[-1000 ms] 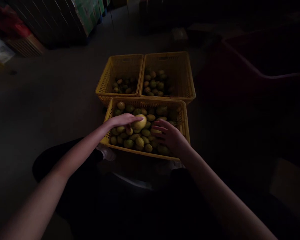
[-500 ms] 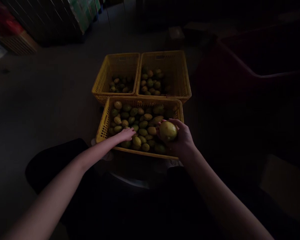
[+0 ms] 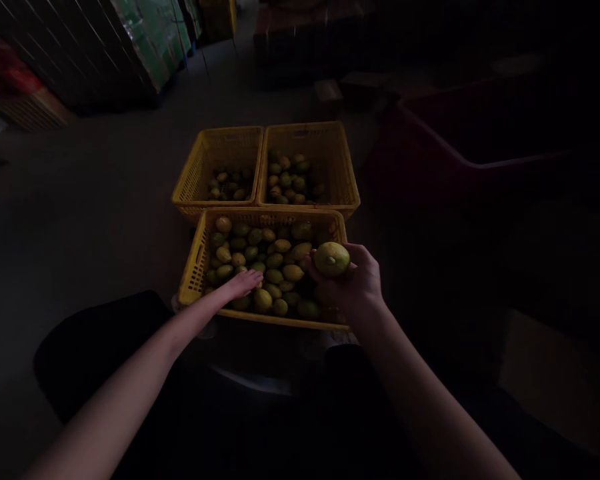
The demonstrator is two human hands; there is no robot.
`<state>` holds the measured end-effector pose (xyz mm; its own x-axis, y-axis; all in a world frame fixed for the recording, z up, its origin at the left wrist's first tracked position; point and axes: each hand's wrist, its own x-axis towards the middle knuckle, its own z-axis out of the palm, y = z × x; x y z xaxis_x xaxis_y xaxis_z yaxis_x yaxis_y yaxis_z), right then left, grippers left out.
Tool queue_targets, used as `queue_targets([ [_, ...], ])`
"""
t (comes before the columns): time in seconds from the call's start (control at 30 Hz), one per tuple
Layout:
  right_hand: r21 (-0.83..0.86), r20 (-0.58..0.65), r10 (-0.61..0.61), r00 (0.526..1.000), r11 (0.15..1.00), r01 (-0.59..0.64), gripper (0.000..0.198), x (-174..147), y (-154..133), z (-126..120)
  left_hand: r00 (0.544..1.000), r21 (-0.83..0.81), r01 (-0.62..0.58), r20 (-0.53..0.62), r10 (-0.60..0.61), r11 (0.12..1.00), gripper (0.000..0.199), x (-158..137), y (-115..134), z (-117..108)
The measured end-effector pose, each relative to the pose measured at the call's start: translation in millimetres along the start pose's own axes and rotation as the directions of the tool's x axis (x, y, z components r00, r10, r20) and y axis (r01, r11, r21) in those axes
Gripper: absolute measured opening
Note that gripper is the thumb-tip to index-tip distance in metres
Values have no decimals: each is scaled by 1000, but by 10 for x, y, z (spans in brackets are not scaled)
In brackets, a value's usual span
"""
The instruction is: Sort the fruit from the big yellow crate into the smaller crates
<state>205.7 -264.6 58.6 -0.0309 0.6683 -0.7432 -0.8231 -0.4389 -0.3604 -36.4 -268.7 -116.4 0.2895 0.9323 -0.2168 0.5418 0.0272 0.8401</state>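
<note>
Head view, dim in here: right hand (image 3: pixel 364 283) has its fingers clamped round a yellow-green fruit (image 3: pixel 333 257), raised over the right part of the front crate (image 3: pixel 280 321); the fingers behind it barely read. Left hand (image 3: pixel 244 285) is low over the fruit pile (image 3: pixel 293 272), fingers stretched out; can't tell if they grip anything, the hand hides what's under it. Crate's right end is shadowed, partly covered by the right hand. Rear left crate (image 3: pixel 187 179) and rear right crate (image 3: pixel 347 167) sit tight against its far rim. Dark red bin (image 3: pixel 413 157), right, fades to black. Floor (image 3: pixel 105 187) spreads wide on the left; gap between both hands above the pile.
</note>
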Motion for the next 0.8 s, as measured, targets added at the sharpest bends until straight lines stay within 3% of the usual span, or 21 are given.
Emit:
queue_targets([
  [0.1,-56,70,-16,997,998,20,16,-93,-5,27,993,-207,-33,-121,8,978,17,-100,47,-16],
  [0.2,-131,248,-72,966,986,106,19,-167,-23,44,972,-305,-21,-228,-52,952,34,-57,217,-126],
  [0.33,-143,392,-220,893,945,295,14,-174,-52,123,925,-434,-110,-373,-67,894,46,102,726,-630],
  [0.4,-128,433,-283,856,921,369,11,-157,-50,207,935,-633,-203,-353,-45,747,44,98,1059,-965],
  [0.47,-116,462,-291,838,917,383,10,-161,-24,319,946,-807,-244,-321,-52,538,40,11,1374,-1243],
  [0.53,-110,471,-257,844,932,345,17,-201,34,445,940,-888,-282,-331,-79,363,33,-119,1609,-1413],
  [0.6,-132,455,-214,864,944,304,24,-265,124,564,921,-911,-329,-368,-128,248,26,-239,1736,-1480],
  [0.7,-193,422,-222,879,925,327,27,-328,298,700,901,-920,-342,-379,-212,193,26,-341,1759,-1483],
  [0.8,-185,416,-345,841,874,450,28,-287,454,791,913,-925,-299,-349,-212,235,34,-358,1715,-1456],
])
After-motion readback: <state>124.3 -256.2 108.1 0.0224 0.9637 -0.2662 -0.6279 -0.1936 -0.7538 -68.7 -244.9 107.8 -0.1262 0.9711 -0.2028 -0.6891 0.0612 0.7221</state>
